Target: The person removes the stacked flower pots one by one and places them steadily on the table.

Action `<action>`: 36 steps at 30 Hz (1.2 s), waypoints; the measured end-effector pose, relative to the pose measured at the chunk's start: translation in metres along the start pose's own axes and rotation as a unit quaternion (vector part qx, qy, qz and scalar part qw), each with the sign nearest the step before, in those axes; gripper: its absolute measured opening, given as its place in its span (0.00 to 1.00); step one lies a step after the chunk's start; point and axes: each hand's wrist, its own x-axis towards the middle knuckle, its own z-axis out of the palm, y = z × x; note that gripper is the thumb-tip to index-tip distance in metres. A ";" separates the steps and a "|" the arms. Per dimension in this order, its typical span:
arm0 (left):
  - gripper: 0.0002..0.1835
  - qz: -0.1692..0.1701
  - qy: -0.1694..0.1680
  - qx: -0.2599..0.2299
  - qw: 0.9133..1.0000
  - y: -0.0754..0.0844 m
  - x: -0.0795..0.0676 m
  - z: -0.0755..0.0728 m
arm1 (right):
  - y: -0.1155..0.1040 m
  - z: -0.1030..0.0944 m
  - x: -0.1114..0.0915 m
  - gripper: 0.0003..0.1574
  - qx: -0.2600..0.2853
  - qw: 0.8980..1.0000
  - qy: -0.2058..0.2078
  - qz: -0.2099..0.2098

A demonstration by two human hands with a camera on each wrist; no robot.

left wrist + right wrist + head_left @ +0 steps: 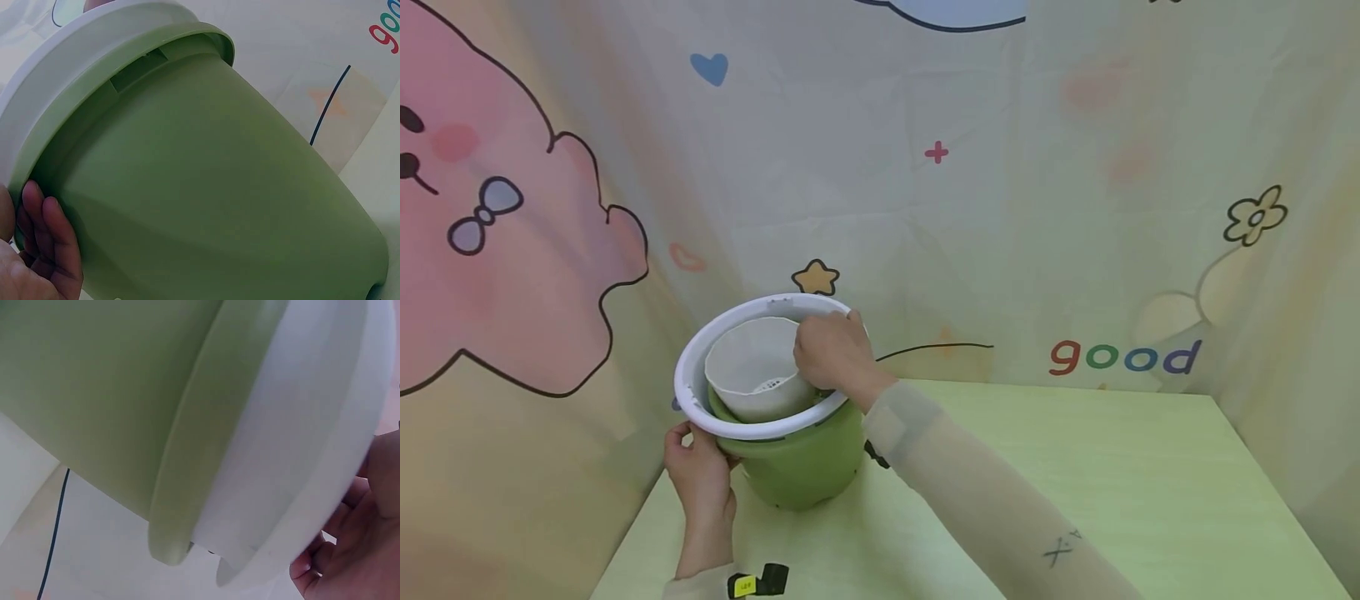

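A green bucket (pixel 805 467) with a wide white rim ring (pixel 696 400) stands tilted at the table's left side. Inside it sits a smaller white basket (pixel 752 358), with small holes in its bottom. My left hand (pixel 700 475) grips the bucket at its left edge; in the left wrist view its fingers (pixel 53 231) curl under the green lip. Over the right side of the ring reaches my right hand (pixel 835 350), its curled fingers at the basket's right edge. What those fingertips pinch is partly hidden. The right wrist view shows this hand beyond the white ring.
The pale green table (pixel 1075 475) extends to the right of the bucket. A printed cloth backdrop (pixel 970 250) hangs behind and at both sides, close to the bucket's far edge. A black strap with a yellow label (pixel 745 586) is on the left wrist.
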 end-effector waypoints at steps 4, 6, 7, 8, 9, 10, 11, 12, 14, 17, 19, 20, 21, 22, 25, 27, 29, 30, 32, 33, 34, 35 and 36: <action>0.12 -0.002 -0.002 0.004 1.000 0.000 0.001 -0.001 | -0.002 -0.007 -0.001 0.27 0.002 1.000 -0.003 -0.006; 0.12 -0.002 -0.002 0.005 1.000 0.000 0.001 -0.002 | -0.003 -0.011 -0.002 0.27 0.000 1.000 -0.005 -0.006; 0.12 -0.003 -0.003 0.004 1.000 -0.001 0.002 -0.002 | -0.003 -0.012 -0.002 0.26 -0.001 1.000 -0.006 -0.006; 0.12 -0.004 -0.002 0.003 1.000 -0.001 0.002 -0.002 | -0.003 -0.014 -0.002 0.26 -0.003 1.000 -0.007 -0.005; 0.12 -0.004 -0.002 0.003 1.000 -0.001 0.002 -0.003 | -0.003 -0.016 -0.002 0.26 -0.002 1.000 -0.007 -0.004; 0.12 -0.005 -0.002 0.002 1.000 -0.001 0.002 -0.003 | -0.003 -0.018 -0.003 0.26 -0.002 1.000 -0.008 -0.003; 0.12 -0.006 -0.001 0.001 1.000 -0.002 0.003 -0.003 | -0.003 -0.020 -0.003 0.26 0.000 1.000 -0.008 -0.002; 0.12 -0.006 -0.001 0.003 1.000 -0.002 0.003 -0.003 | -0.003 -0.021 -0.003 0.26 0.001 1.000 -0.008 -0.001; 0.12 -0.008 0.000 0.000 1.000 -0.002 0.004 -0.003 | -0.004 -0.025 -0.003 0.26 0.003 1.000 -0.006 0.000; 0.12 -0.008 0.000 -0.003 1.000 -0.003 0.004 -0.003 | -0.004 -0.030 -0.002 0.26 0.005 1.000 -0.001 0.001; 0.12 -0.008 0.001 -0.006 1.000 -0.003 0.005 -0.003 | -0.003 -0.033 -0.002 0.26 0.005 1.000 0.000 0.002; 0.12 -0.008 0.001 -0.006 1.000 -0.004 0.005 -0.003 | -0.003 -0.035 -0.002 0.26 0.006 1.000 0.000 0.003; 0.12 -0.007 0.001 -0.008 1.000 -0.004 0.005 -0.003 | -0.003 -0.037 -0.002 0.26 0.006 1.000 0.000 0.003; 0.12 -0.007 0.001 -0.008 1.000 -0.003 0.004 -0.003 | -0.003 -0.039 -0.002 0.26 0.008 1.000 0.000 0.002; 0.12 -0.006 0.002 -0.013 1.000 -0.003 0.004 -0.002 | -0.002 -0.046 -0.002 0.27 0.007 1.000 0.002 0.002; 0.12 -0.005 0.001 -0.016 1.000 -0.002 0.003 -0.002 | -0.001 -0.050 -0.002 0.28 0.005 1.000 0.006 0.002; 0.12 -0.005 0.001 -0.017 1.000 -0.002 0.002 -0.002 | 0.000 -0.054 -0.003 0.28 0.006 1.000 0.012 0.004; 0.12 -0.004 0.001 -0.018 1.000 -0.002 0.002 -0.002 | 0.000 -0.056 -0.003 0.29 0.009 1.000 0.014 0.005; 0.12 -0.004 0.001 -0.019 1.000 -0.002 0.002 -0.002 | 0.001 -0.060 -0.003 0.29 0.015 1.000 0.021 0.007; 0.12 -0.003 0.000 -0.020 1.000 -0.002 0.003 -0.002 | 0.002 -0.061 -0.004 0.29 0.017 1.000 0.023 0.007; 0.12 -0.003 0.000 -0.019 1.000 -0.002 0.002 -0.002 | 0.002 -0.063 -0.004 0.29 0.020 0.999 0.025 0.006; 0.12 -0.003 0.000 -0.019 1.000 -0.002 0.003 -0.002 | 0.003 -0.065 -0.005 0.29 0.021 0.999 0.026 0.005; 0.12 -0.003 0.000 -0.018 1.000 -0.003 0.003 -0.002 | 0.003 -0.067 -0.006 0.29 0.023 0.999 0.028 0.004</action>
